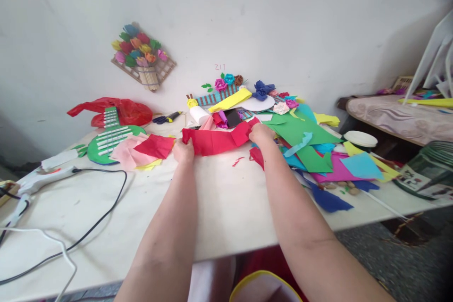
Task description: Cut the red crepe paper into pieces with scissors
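A creased strip of red crepe paper (215,142) stretches between my two hands, just above the table (226,207). My left hand (183,151) pinches its left end, and my right hand (262,133) is closed on the right end. Small red scraps (238,161) lie on the tabletop below the strip. Beside my left hand are a red paper piece (155,146) and a pink paper piece (129,151). Another red scrap (257,157) sits partly behind my right forearm.
On the left are a green guitar-shaped craft (113,137), pliers (173,117) and a glue gun (49,180) with a black cord. Coloured paper sheets (300,127) pile up on the right, near a glass jar (428,170). Paper flowers (226,80) stand against the wall.
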